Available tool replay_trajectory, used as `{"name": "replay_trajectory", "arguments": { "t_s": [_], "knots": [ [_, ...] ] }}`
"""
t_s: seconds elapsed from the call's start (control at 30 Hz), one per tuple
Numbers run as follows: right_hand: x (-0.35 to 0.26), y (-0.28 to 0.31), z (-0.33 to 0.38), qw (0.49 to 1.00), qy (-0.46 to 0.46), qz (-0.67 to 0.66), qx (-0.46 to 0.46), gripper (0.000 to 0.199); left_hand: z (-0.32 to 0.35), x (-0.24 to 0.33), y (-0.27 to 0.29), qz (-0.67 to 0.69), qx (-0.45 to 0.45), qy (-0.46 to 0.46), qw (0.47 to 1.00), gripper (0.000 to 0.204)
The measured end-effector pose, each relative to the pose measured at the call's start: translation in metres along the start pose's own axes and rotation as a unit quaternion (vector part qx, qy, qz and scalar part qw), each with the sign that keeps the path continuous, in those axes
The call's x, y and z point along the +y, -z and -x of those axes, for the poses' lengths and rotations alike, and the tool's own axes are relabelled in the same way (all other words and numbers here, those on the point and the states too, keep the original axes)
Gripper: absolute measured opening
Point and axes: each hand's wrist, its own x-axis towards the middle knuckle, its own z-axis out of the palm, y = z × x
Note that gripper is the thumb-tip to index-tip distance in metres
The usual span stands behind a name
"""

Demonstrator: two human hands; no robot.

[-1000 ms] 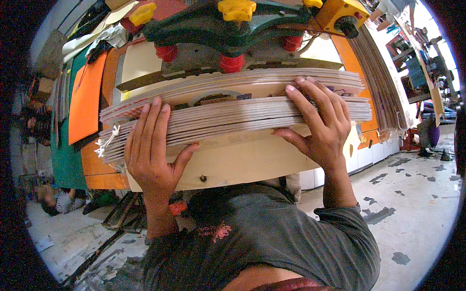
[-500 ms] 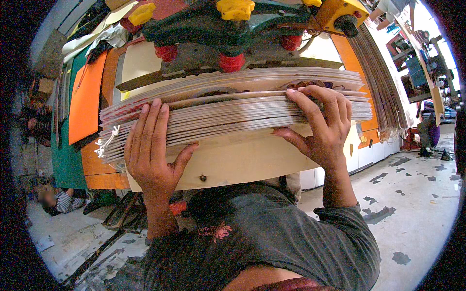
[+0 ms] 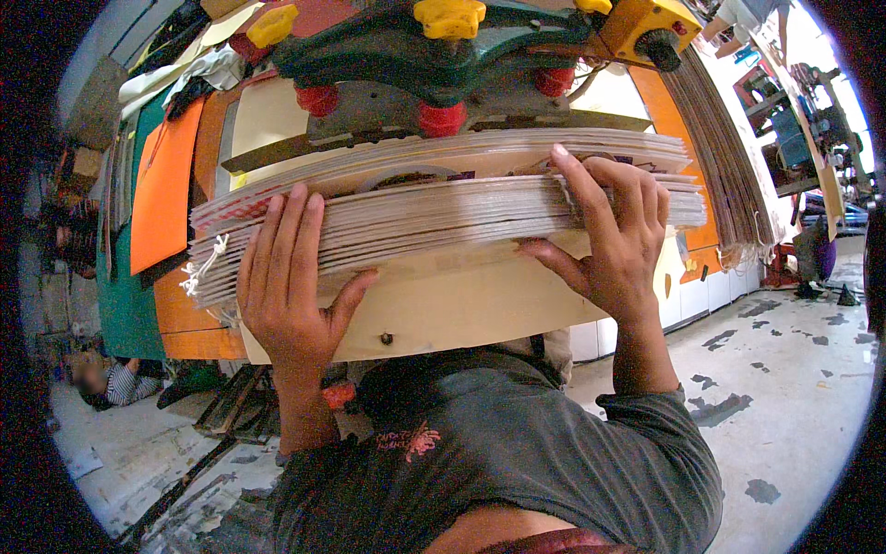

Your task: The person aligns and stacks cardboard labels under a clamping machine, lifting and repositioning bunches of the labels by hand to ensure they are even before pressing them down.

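Note:
A thick stack of thin, pale printed sheets (image 3: pixel 443 205) stretches sideways in front of me, edges toward me. It looks like flat-folded paper bags, though I cannot be sure. A gap parts its near portion from the far one. Across the left end lies my left hand (image 3: pixel 293 277), fingers straight over the edges, thumb on the near side. My right hand (image 3: pixel 616 231) spans the near portion at the right, thumb in front; its index finger is raised toward the far portion and the other fingers are curled. White cord (image 3: pixel 205 268) hangs from the left end.
Beyond the stack stands a dark green machine frame (image 3: pixel 434 60) with yellow knobs and red feet. A yellow control box (image 3: pixel 651 37) is at its right. An orange sheet (image 3: pixel 166 185) lies at left, a brown bundle (image 3: pixel 724 148) at right. A cream board (image 3: pixel 452 314) lies under the stack.
My right index finger has moved from the edge of the near portion up and away across the gap. My left hand has stayed in place.

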Motion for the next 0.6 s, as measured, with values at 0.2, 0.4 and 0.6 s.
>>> {"name": "replay_trajectory", "arguments": {
  "t_s": [0.2,0.4,0.6],
  "knots": [
    [-0.0014,0.0021,-0.0043,0.999,-0.013,0.013,-0.041,0.081,-0.0012,-0.0001,-0.0018,0.003,0.003,0.004,1.0,0.079],
    [-0.001,0.002,-0.0049,0.999,-0.004,0.014,-0.038,0.083,-0.002,-0.0008,-0.0015,0.006,0.005,-0.001,1.0,0.08],
    [-0.0025,0.0034,-0.008,0.999,-0.016,0.009,-0.051,0.084,-0.0017,0.0001,-0.001,0.0,0.005,0.002,1.0,0.079]
  ]
}}
